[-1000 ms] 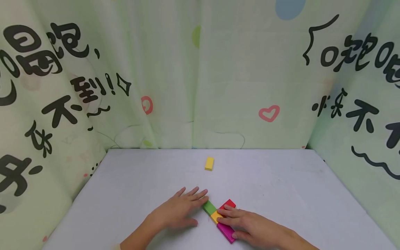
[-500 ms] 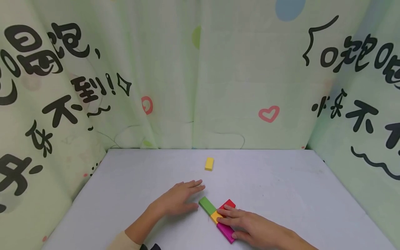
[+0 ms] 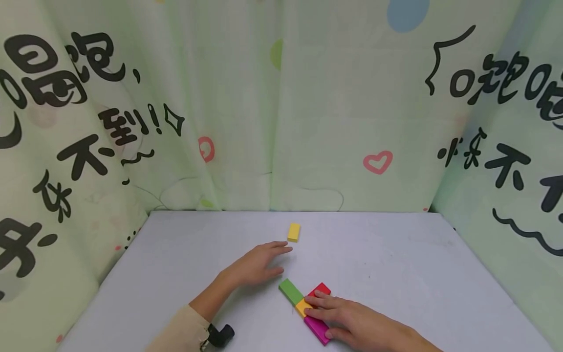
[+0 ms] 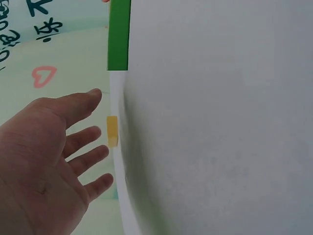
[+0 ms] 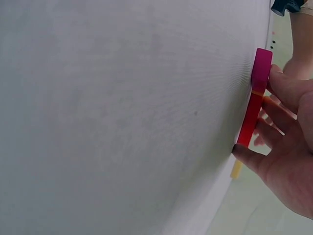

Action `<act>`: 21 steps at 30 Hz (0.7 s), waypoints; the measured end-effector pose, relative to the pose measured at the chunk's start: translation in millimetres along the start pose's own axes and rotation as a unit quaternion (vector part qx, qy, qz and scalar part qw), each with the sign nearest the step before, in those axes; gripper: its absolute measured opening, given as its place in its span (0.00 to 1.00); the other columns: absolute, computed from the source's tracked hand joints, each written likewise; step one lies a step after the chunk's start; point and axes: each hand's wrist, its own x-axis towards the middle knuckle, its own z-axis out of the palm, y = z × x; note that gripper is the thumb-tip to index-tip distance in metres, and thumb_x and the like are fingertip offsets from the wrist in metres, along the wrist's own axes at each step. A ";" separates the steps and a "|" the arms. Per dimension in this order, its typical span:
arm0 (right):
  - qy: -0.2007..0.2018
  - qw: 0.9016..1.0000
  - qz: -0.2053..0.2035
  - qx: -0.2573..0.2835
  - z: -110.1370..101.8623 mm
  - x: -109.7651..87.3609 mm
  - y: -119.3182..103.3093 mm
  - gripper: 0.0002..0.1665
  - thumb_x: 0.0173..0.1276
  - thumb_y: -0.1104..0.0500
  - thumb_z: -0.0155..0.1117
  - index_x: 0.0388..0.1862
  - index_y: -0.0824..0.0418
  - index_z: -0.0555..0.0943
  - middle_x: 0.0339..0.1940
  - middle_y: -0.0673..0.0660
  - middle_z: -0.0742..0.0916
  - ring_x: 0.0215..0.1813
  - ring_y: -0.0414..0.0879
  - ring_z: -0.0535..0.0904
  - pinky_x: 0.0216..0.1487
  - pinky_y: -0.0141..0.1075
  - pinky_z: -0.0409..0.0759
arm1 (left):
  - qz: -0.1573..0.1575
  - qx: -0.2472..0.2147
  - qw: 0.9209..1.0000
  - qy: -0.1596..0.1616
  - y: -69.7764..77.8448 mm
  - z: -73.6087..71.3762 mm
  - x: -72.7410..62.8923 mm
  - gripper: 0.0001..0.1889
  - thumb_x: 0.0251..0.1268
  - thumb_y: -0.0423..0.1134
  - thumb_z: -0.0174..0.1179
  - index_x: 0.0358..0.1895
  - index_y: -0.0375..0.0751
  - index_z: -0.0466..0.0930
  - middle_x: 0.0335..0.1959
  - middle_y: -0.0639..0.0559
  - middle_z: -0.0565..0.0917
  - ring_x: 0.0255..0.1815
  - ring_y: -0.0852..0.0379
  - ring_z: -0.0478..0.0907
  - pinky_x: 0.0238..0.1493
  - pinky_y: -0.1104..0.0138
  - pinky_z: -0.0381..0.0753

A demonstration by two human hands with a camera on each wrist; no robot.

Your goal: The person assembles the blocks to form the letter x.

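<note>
In the head view my left hand (image 3: pixel 259 264) reaches over the table with fingers extended, its fingertips just short of a yellow block (image 3: pixel 293 232) lying alone at the back. The left wrist view shows that hand (image 4: pixel 44 152) spread with nothing in it, beside the green block (image 4: pixel 119 36). My right hand (image 3: pixel 356 318) rests on a group of joined blocks: green (image 3: pixel 291 292), orange (image 3: pixel 301 308), magenta (image 3: pixel 315 329) and red (image 3: pixel 322 289). Its thumb touches the magenta block (image 5: pixel 262 63) and the fingers lie along the red one (image 5: pixel 250 120), partly covering the red and orange.
The white table (image 3: pixel 396 259) spreads around the blocks. A pale green curtain (image 3: pixel 325 107) with black lettering and hearts encloses its back and sides. A black wrist-worn device (image 3: pixel 221 336) sits at the left sleeve (image 3: pixel 182 332).
My left hand has left the green block and moved forward, up close to the yellow block. The right hand and the joined blocks stay in place.
</note>
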 end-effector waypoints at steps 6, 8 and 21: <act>-0.019 0.999 0.018 0.022 -1.4 1.4 0.9 0.31 0.80 0.52 0.61 0.79 0.41 0.70 0.81 0.51 0.72 0.81 0.54 0.67 0.71 0.46 0.78 | 0.003 0.007 1.000 0.011 -9.3 1.1 17.2 0.29 0.75 0.42 0.62 0.77 0.47 0.71 0.81 0.47 0.67 0.80 0.46 0.67 0.77 0.50 0.69; -0.021 0.999 0.021 0.023 -1.7 1.8 0.8 0.31 0.80 0.52 0.61 0.79 0.41 0.70 0.81 0.51 0.73 0.81 0.54 0.67 0.70 0.46 0.78 | 0.002 0.007 1.000 0.015 -11.7 0.1 22.4 0.29 0.75 0.42 0.63 0.77 0.47 0.71 0.81 0.47 0.66 0.80 0.45 0.66 0.77 0.50 0.69; -0.025 0.999 0.027 0.025 -1.8 2.0 0.2 0.29 0.82 0.47 0.57 0.79 0.40 0.70 0.79 0.50 0.75 0.80 0.53 0.70 0.70 0.45 0.78 | -0.010 0.014 0.999 0.028 -22.2 1.1 50.3 0.29 0.75 0.40 0.63 0.77 0.46 0.71 0.82 0.46 0.65 0.80 0.44 0.66 0.77 0.50 0.69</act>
